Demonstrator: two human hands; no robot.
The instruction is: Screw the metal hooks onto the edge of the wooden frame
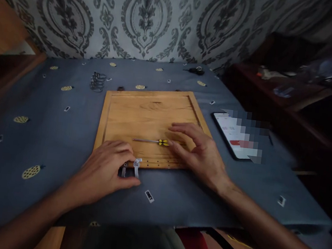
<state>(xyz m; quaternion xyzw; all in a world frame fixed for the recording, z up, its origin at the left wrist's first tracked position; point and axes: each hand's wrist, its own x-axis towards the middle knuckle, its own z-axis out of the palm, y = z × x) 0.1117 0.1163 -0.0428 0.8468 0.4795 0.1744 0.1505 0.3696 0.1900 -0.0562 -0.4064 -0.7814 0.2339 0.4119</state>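
Note:
A wooden board (143, 114) with a raised rim lies on a blue cloth (46, 143). A small screwdriver (152, 141) with a yellow and black handle rests on the board near its front edge. My right hand (198, 152) lies on the board with fingers spread, its fingertips touching the screwdriver's handle. My left hand (103, 171) sits at the board's front left corner, fingers curled around small metal brackets (135, 167) that stand by a row of holes in the board's edge.
A smartphone (236, 136) with a lit screen lies right of the board. A bundle of metal parts (97, 81) sits behind the board at the left, scissors (196, 70) at the back. A dark wooden shelf (277, 93) stands to the right.

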